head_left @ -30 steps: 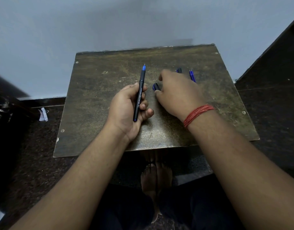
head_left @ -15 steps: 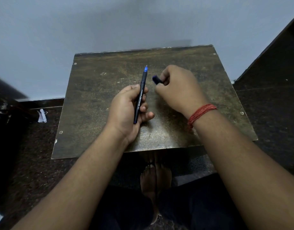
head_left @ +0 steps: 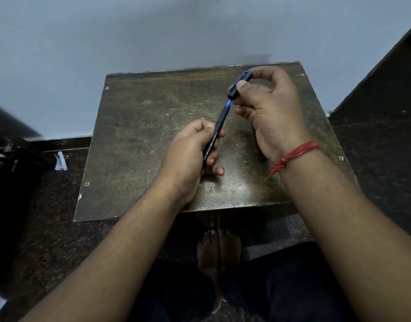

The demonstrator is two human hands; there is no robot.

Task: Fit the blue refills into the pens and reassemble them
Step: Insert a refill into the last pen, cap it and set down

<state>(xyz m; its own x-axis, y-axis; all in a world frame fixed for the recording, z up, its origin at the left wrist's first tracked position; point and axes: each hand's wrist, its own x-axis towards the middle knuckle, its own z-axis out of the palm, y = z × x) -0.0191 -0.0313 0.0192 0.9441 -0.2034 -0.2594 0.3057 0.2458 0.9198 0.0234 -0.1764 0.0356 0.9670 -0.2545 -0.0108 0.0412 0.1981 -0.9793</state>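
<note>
My left hand (head_left: 193, 152) grips a black pen (head_left: 219, 124) by its barrel, tilted up and to the right, its blue tip bare. My right hand (head_left: 269, 108) pinches a black pen cap with a blue clip (head_left: 240, 84) between thumb and fingers. The cap's open end sits just above the pen's tip, a small gap apart. Both are held over a worn brown table (head_left: 141, 135). A blue end of another pen part (head_left: 265, 158) peeks out from under my right wrist; the rest of it is hidden.
The table stands against a pale wall (head_left: 153, 31). A dark floor surrounds it, with white paper scraps (head_left: 60, 161) to the left. Bare feet (head_left: 218, 249) show below the table's front edge. A dark panel (head_left: 385, 89) rises at the right.
My right hand picked the cap off the table and lifted it up and right. My left hand tilted the pen to the right so its tip now points at the cap's opening.
</note>
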